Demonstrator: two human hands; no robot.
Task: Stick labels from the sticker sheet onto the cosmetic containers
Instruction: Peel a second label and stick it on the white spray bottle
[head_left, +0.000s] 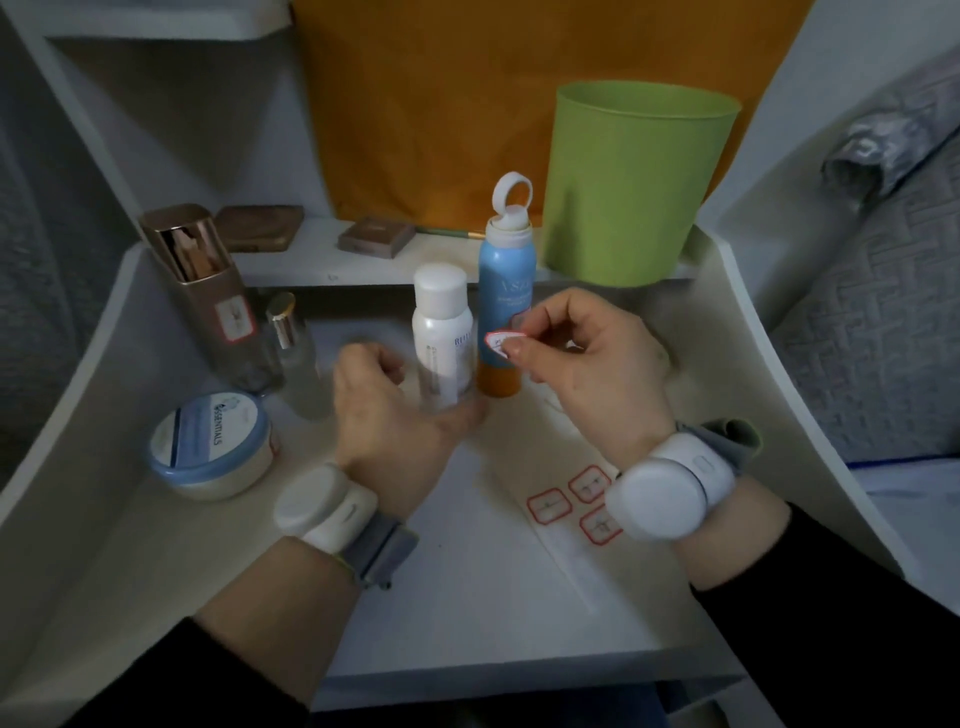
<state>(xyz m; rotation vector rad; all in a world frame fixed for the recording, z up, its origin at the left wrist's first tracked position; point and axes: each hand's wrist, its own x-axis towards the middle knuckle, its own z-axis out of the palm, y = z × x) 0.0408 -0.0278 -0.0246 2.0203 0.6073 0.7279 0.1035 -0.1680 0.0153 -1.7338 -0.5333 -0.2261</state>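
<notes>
My right hand pinches a peeled red-bordered label between thumb and forefinger, just in front of the blue spray bottle with an orange base. My left hand, blurred, wraps around the lower part of the white bottle, thumb at its foot and curled fingers to its left. The sticker sheet lies flat on the white table under my right wrist, with three red-bordered labels showing on it. A gold-capped container at the left carries a label.
A round cream jar sits at the front left and a small glass bottle with a gold cap stands behind it. On the back ledge are a green bin and two brown compacts. Curved white side walls flank the table.
</notes>
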